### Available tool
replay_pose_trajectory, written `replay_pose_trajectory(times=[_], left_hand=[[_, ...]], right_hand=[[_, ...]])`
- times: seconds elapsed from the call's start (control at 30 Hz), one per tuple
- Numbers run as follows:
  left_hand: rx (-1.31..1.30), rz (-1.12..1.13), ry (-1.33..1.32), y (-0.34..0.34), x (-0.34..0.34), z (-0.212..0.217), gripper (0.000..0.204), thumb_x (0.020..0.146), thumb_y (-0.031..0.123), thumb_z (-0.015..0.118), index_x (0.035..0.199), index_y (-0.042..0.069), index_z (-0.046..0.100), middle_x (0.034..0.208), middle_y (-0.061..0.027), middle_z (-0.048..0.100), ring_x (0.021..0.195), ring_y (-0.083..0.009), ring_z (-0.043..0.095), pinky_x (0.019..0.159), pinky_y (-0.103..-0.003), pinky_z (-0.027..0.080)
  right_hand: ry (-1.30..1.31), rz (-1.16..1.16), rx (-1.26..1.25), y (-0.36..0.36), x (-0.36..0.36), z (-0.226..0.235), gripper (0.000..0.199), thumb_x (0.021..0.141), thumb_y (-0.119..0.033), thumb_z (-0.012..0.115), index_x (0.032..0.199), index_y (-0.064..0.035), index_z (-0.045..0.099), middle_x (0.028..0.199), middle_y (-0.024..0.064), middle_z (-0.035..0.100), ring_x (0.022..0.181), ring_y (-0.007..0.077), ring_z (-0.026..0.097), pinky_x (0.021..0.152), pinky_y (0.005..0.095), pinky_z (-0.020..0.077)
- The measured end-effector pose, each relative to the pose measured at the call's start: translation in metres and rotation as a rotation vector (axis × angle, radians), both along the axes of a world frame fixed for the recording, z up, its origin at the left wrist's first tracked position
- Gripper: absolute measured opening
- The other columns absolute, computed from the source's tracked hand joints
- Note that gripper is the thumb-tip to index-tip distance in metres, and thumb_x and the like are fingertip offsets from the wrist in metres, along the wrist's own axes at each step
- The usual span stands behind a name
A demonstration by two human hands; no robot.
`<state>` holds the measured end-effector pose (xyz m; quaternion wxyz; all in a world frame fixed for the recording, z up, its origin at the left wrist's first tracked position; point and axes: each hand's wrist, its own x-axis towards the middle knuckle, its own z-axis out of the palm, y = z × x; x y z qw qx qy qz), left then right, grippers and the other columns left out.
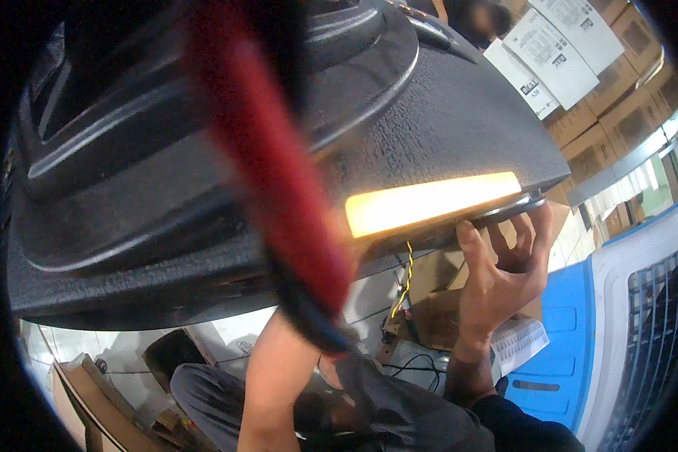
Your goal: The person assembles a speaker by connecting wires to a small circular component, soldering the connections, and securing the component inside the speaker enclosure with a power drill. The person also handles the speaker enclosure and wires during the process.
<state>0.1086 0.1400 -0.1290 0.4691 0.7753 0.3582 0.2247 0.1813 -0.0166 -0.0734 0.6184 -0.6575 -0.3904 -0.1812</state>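
A big black textured plastic panel [444, 120] with raised moulded ridges fills most of the view, close to the camera. A glowing amber light strip [429, 203] runs along its lower right edge. My right hand [497, 271] reaches up from below and grips that edge just right of the strip, fingers curled over the rim. My left forearm [271, 377] rises toward the panel's underside; the hand itself is hidden behind the panel and a blurred red and black strap [279, 173] that hangs across the lens.
A twisted yellow and black wire [404, 280] dangles under the panel. A blue and white plastic appliance with a grille [618, 316] stands at the right. Stacked cardboard boxes [618, 105] with white paper sheets are behind. Cardboard pieces [90, 399] lie on the tiled floor.
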Motion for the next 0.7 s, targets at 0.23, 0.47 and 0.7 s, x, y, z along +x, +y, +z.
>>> replay_pose_trajectory(times=[0.23,0.47,0.7], left_hand=[[-0.008,-0.002,0.023,0.0036,0.0009,-0.0015,0.045,0.097,0.015,0.052,0.142,0.011,0.055,0.146,-0.0121,0.053,0.136,-0.0271,0.048,0.115,-0.04,0.036],[-0.006,-0.028,0.053,0.0069,0.0054,-0.0005,0.043,0.098,0.015,0.052,0.141,0.011,0.055,0.144,-0.0117,0.054,0.134,-0.0264,0.049,0.113,-0.04,0.037],[-0.013,-0.026,0.063,0.0087,0.0071,-0.0001,0.041,0.099,0.015,0.052,0.14,0.011,0.056,0.143,-0.0112,0.055,0.132,-0.0258,0.05,0.112,-0.039,0.038]], right_hand=[[0.088,0.034,0.021,-0.0009,-0.0016,0.0009,0.089,0.07,0.003,0.088,0.145,0.0099,0.041,0.132,0.0176,0.057,0.119,0.0257,0.06,0.09,0.0369,0.061],[-0.059,-0.096,-0.056,0.0011,-0.0039,0.0017,0.092,0.069,0.006,0.088,0.146,0.0114,0.038,0.13,0.0209,0.059,0.119,0.0267,0.062,0.09,0.0375,0.0614],[-0.07,-0.15,-0.049,0.0018,-0.0044,-0.0041,0.097,0.065,0.007,0.09,0.146,0.012,0.038,0.132,0.0219,0.057,0.122,0.028,0.06,0.089,0.0379,0.0623]])
